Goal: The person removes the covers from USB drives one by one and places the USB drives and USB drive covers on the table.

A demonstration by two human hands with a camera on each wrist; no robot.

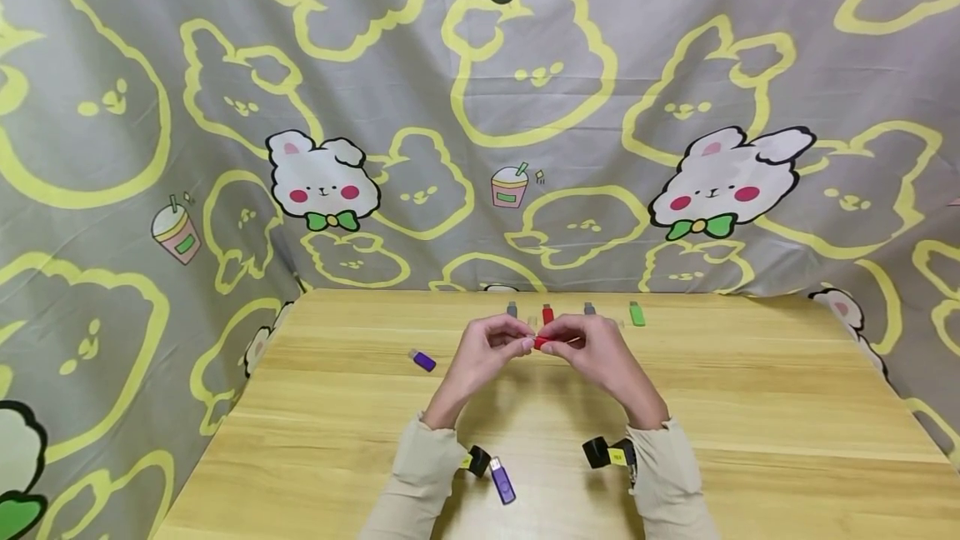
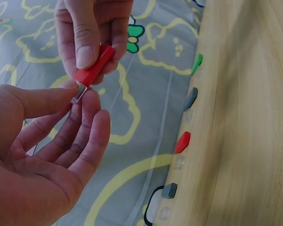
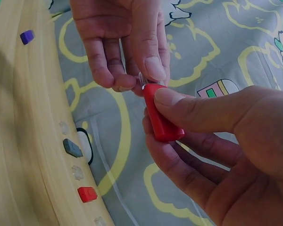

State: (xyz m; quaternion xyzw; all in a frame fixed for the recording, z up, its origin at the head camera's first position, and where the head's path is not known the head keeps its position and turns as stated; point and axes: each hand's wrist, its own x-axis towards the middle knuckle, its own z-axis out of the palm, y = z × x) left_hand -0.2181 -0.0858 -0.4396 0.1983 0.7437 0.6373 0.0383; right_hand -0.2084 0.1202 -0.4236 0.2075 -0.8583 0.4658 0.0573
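A red USB stick point(image 1: 539, 342) is held in the air above the far part of the table, between both hands. My right hand point(image 1: 596, 348) grips its red body point(image 3: 162, 117) with thumb and fingers. My left hand point(image 1: 483, 348) pinches the other end, where a clear cap point(image 3: 141, 80) shows at the silver connector point(image 2: 79, 92). The left fingertips partly hide that end, so how far the cap covers the connector is unclear.
Along the table's point(image 1: 337, 415) far edge stand a grey USB stick point(image 1: 512, 308), a red one point(image 1: 547, 312), another grey one point(image 1: 589, 307) and a green one point(image 1: 637, 314). Clear caps point(image 3: 77, 172) lie beside some. Purple sticks lie left point(image 1: 423, 360) and near point(image 1: 503, 482).
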